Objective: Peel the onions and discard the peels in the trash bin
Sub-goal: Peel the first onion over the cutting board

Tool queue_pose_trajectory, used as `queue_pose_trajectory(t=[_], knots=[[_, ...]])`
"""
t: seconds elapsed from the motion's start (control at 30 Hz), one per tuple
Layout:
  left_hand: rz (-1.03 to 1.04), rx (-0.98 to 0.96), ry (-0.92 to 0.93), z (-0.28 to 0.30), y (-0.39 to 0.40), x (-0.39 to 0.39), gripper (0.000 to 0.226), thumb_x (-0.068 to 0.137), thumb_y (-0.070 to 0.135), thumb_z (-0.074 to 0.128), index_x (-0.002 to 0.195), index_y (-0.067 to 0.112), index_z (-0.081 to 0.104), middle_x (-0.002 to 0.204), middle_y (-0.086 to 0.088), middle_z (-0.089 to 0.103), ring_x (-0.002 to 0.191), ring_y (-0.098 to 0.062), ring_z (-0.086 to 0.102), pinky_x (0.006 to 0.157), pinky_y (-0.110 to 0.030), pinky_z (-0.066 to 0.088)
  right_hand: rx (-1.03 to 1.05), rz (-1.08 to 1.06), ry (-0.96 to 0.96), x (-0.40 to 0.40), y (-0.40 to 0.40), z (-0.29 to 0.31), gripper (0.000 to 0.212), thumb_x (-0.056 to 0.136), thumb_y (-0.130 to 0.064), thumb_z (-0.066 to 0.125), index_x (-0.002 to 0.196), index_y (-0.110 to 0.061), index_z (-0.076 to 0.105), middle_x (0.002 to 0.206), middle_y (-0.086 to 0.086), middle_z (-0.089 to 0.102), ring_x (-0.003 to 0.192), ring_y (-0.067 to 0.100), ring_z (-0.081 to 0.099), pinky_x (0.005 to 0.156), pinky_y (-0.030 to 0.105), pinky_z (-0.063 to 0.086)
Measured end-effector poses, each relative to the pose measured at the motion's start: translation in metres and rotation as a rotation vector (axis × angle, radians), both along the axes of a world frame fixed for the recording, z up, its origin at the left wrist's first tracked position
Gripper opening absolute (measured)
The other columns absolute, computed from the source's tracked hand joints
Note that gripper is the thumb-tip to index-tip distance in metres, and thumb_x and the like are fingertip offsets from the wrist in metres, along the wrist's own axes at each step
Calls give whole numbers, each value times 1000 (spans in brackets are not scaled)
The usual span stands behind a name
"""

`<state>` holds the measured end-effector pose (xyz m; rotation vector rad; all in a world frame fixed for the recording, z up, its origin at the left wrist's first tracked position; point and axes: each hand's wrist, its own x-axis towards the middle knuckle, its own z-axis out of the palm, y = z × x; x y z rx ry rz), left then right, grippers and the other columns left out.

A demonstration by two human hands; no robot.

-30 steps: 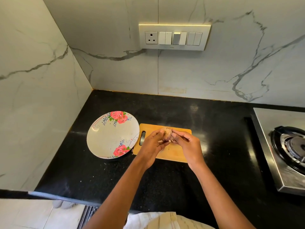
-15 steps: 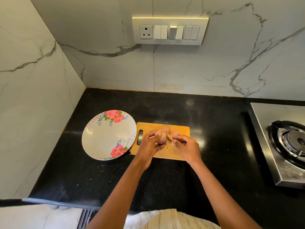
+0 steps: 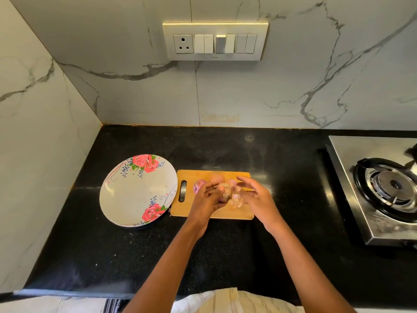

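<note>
right hand (image 3: 252, 195) has opened and drawn apart; left hand (image 3: 208, 201) grips the small pink papery-skinned onion (image 3: 226, 193), light, slippery, peel brittle.

onions (image 3: 217, 178): pinkish, three on cutting board | peels (image 3: 235, 199): loose, papery, on board

Home kitchen: gas stove (image 3: 388, 188), marble backsplash (image 3: 248, 93).

Hidden and cut off

The left hand (image 3: 206, 201) covers most of the onion (image 3: 225, 193) it holds; the stove (image 3: 383, 188) runs off the right edge.
</note>
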<state>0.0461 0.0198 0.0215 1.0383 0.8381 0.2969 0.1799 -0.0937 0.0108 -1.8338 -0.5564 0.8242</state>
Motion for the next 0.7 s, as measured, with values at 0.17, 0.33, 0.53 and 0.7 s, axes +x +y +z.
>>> queue_pose_trajectory(t=[0.17, 0.33, 0.53, 0.7], knots=[[-25, 7, -16, 11, 5, 9, 31, 107, 32, 49, 130, 14, 60, 124, -8, 68, 113, -22, 68, 93, -32, 58, 62, 137, -6, -6, 13, 16, 42, 88, -36, 77, 127, -41, 63, 119, -21, 67, 109, -5, 62, 90, 18, 52], [-29, -65, -80, 16, 9, 3, 33, 108, 22, 47, 137, 17, 61, 133, -3, 62, 118, -20, 67, 92, -28, 57, 190, -3, 116, -8, 14, 19, 31, 90, -30, 75, 120, -26, 71, 110, -12, 73, 105, 6, 68, 84, 23, 57], [-13, -16, -61, 18, 7, -2, 29, 99, 26, 62, 128, 24, 59, 129, -8, 66, 110, -27, 71, 89, -34, 60, 229, -108, 137, -9, 21, 20, 9, 96, -18, 69, 100, -13, 74, 94, 3, 75, 86, 16, 72, 70, 23, 57], [15, 13, -109, 13, 3, -4, 30, 100, 21, 62, 128, 14, 63, 125, -1, 66, 118, -23, 68, 98, -38, 57, 170, -145, 43, -10, 29, 15, 9, 98, -24, 67, 97, -16, 72, 94, 5, 73, 84, 16, 72, 65, 24, 58]])
